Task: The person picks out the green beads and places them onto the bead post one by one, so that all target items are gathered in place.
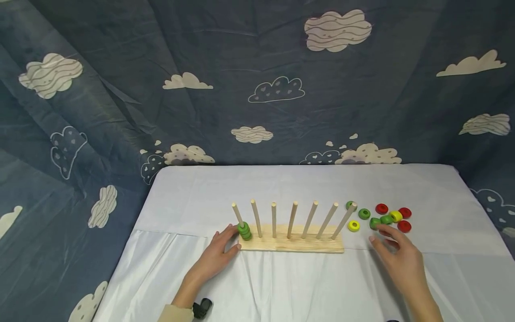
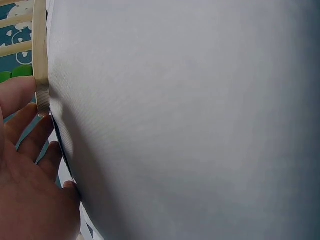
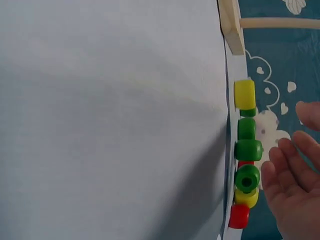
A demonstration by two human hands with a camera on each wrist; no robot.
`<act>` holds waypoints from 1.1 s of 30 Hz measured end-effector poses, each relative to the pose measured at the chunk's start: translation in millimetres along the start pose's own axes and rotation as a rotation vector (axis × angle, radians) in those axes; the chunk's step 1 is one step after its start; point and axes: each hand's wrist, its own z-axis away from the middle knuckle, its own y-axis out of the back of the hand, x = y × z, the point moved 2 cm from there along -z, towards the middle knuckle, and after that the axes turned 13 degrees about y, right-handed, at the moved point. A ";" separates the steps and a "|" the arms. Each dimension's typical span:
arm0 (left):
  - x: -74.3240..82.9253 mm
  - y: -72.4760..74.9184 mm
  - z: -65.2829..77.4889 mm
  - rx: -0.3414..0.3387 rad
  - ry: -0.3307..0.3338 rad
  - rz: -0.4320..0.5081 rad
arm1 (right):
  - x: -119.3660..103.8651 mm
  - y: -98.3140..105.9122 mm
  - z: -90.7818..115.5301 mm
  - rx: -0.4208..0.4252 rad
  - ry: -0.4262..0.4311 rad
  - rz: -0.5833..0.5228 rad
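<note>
A wooden peg stand (image 1: 291,244) carries several upright pegs. Green beads (image 1: 244,231) are stacked on its leftmost peg. My left hand (image 1: 217,254) rests at the stand's left end, thumb toward the front corner and fingers toward the back. In the left wrist view its fingers (image 2: 32,137) look spread and fairly straight. To the right, my right hand (image 1: 398,257) hovers over loose beads, its index fingertip close to a green bead (image 1: 374,222); contact is unclear. The right wrist view shows that palm (image 3: 300,190) with loosely bent fingers and nothing in it.
Beyond the stand's right end lie loose beads: a yellow one (image 1: 353,226), a green one (image 1: 364,213), red ones (image 1: 382,209) and several others. White cloth (image 1: 281,188) covers the table. A dark cloud-patterned curtain (image 1: 225,116) hangs behind it.
</note>
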 end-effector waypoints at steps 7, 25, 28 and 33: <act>1.1 -0.6 -0.5 -0.008 -0.015 0.005 | 13.3 3.4 -9.3 -0.038 -0.016 0.021; 3.3 0.4 0.4 0.011 -0.037 -0.003 | 18.2 -11.0 -27.0 -0.116 -0.031 0.059; 2.9 0.6 0.4 0.009 -0.035 -0.002 | 17.4 -13.0 -28.7 -0.108 -0.020 0.067; 2.6 1.1 0.8 0.016 -0.039 -0.001 | 17.6 -16.3 -29.4 -0.115 -0.004 0.078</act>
